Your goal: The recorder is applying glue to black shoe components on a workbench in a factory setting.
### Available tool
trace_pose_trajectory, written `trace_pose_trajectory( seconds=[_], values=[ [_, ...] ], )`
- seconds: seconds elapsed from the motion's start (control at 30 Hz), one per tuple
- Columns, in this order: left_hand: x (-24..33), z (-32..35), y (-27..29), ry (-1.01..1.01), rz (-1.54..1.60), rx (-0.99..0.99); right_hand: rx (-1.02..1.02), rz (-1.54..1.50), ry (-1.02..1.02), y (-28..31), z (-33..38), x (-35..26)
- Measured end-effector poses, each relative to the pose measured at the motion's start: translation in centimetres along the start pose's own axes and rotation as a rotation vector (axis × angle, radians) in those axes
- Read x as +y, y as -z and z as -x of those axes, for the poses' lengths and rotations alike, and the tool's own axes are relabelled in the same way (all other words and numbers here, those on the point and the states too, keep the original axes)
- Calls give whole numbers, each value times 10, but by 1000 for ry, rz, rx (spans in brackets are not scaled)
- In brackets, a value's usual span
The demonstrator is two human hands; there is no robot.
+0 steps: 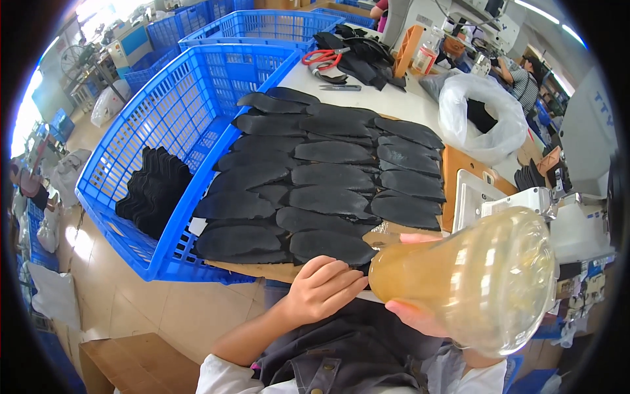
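Note:
My right hand (420, 320) is wrapped round a clear plastic cup (453, 272) with a domed lid and a yellowish drink inside. The cup is tilted, its lid toward the lower right and its base toward the table. My left hand (325, 289) is closed, fingers curled, at the near edge of the table; its palm side is hidden. Just beyond its knuckles lies a black insole (331, 247), the nearest of several overlapping rows of black insoles (331, 176). These rest on brown cardboard (252, 270), part of which shows beside the cup's base.
To the left stands a blue plastic crate (154, 259) with stacked black pieces (154, 190). Red-handled scissors (325, 58) and small snips (340, 87) lie at the back. A plastic-lined container (469, 134) and a machine (518, 200) stand on the right. A person (528, 82) sits farther back.

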State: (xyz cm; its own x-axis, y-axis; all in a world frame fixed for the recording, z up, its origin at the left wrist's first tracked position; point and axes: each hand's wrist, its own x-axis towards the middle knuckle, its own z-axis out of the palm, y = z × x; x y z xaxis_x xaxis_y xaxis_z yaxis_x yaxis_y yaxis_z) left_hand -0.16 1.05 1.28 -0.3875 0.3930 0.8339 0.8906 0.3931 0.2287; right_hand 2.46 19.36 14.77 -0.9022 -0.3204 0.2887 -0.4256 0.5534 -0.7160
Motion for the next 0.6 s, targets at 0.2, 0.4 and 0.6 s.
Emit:
trace_pose_trajectory(
  seconds=[0.2, 0.4, 0.6],
  values=[
    [-1, 6, -2, -9, -50, -45, -25, 237, -129, 5, 12, 3],
    [-2, 7, -4, -3, -48, -36, 232, -79, -177, 25, 60, 43],
    [-3, 8, -6, 18, -1, -16, 324, 417, -356, 61, 104, 42]
  ],
)
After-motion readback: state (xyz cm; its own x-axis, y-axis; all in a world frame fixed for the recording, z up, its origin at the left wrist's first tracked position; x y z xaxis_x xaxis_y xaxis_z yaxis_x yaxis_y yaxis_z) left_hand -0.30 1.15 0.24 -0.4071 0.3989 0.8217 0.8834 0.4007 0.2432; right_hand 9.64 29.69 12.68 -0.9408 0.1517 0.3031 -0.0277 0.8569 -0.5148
